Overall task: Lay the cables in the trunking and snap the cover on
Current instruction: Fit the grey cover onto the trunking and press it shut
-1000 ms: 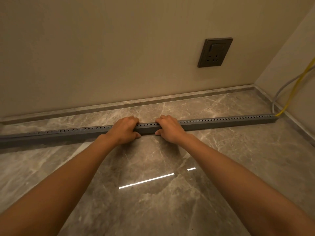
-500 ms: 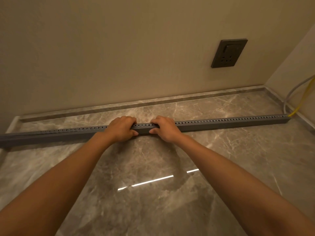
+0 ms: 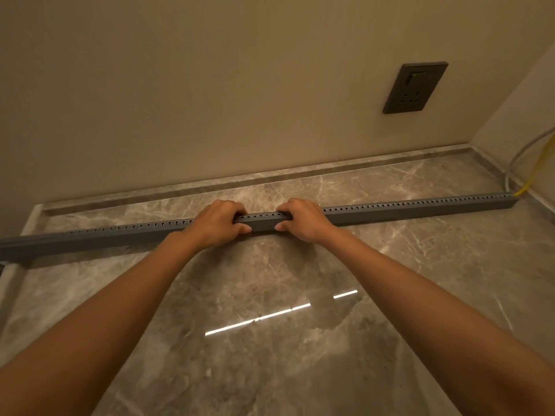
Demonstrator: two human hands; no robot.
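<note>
head | trunking [image 3: 405, 207]: long grey slotted, flat on floor [image 3: 270, 370] | left hand [image 3: 217, 222], right hand [image 3: 303, 220]: both curled gripping its middle

I see a beige wall [image 3: 210, 85] with a dark socket [image 3: 414, 87], and a glossy grey marble floor [image 3: 300, 370] that reflects a bright light strip [image 3: 258, 318].

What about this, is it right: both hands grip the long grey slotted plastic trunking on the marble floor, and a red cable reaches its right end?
Not quite. The head view shows that the cable is yellow, not red. The rest holds: the left hand and the right hand grip the long grey slotted plastic trunking on the marble floor.
</note>
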